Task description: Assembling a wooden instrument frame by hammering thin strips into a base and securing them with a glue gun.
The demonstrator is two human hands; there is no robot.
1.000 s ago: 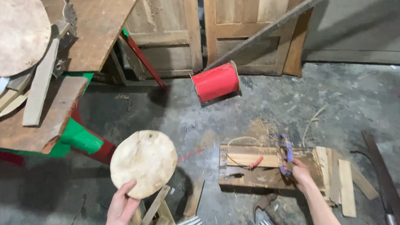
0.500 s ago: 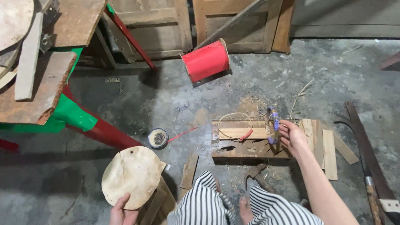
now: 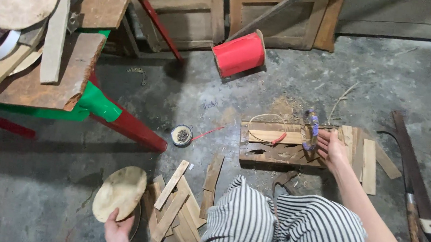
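Note:
My left hand point(image 3: 118, 230) grips the near edge of a pale round wooden disc point(image 3: 119, 192), which lies low over the floor beside a heap of thin wooden slats point(image 3: 175, 207). My right hand point(image 3: 330, 148) is stretched out to a wooden block point(image 3: 276, 147) on the floor, with its fingers on a small purple-blue tool point(image 3: 312, 130) at the block's right end. A curved strip with a red end point(image 3: 271, 135) lies on top of the block. My knees in striped trousers point(image 3: 284, 223) fill the near middle.
A red spool point(image 3: 239, 53) lies by wooden doors at the back. A small round tin point(image 3: 181, 135) sits by the red and green table leg point(image 3: 123, 119). Board offcuts point(image 3: 366, 156) and a long saw point(image 3: 417, 190) lie on the right. A cluttered workbench point(image 3: 42, 53) stands left.
The left hand has lowered the round disc toward the floor next to the slats. The view has tipped down and my knees have come into sight. The right hand stays at the block.

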